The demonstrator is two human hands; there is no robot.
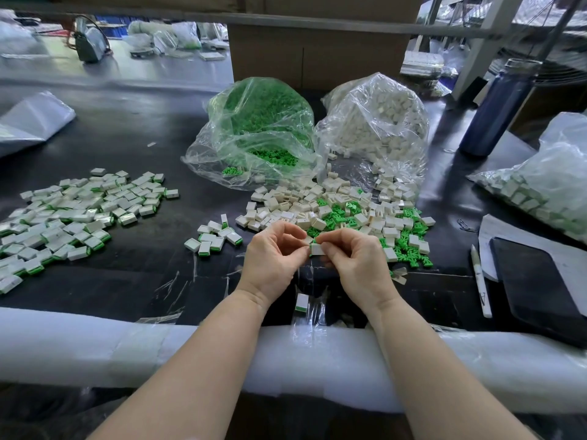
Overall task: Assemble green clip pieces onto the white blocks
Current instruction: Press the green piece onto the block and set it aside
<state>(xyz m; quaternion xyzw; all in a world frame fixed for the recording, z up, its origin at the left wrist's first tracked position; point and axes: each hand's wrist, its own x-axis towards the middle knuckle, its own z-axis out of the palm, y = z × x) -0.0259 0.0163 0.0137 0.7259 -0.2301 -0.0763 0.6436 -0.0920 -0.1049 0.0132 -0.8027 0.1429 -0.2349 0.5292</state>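
Item in hand: one white block (317,249), small, box-shaped, held above the black table (127,128) just below frame centre, pinched at its sides by the curled fingers and thumb of the right hand (355,258). The left hand (273,255), at 9 o'clock of the block, has its thumb and forefinger closed at the block's left edge, where a sliver of green shows; probably a green clip, though too small to tell for certain. Stock: mixed heap of loose blocks and green clips (343,211) at 12 to 2 o'clock of the hands; bag of green clips (260,128) and bag of white blocks (374,122) beyond it at 12 o'clock. Finished units: large spread (73,211) at 9 o'clock, small cluster (216,238) nearer the hands, one stray piece (301,302) at 6 o'clock. Also present: pen (481,281) and dark tablet (540,284) at 3 o'clock, blue bottle (498,109) at 2 o'clock. Handling, by judgement: moulded plastic, light, rigid, smooth enough to slip; hold the block by its flat side walls, leaving the slotted face open, and press the clip in by its back, not its thin prongs, which could bend or snap.
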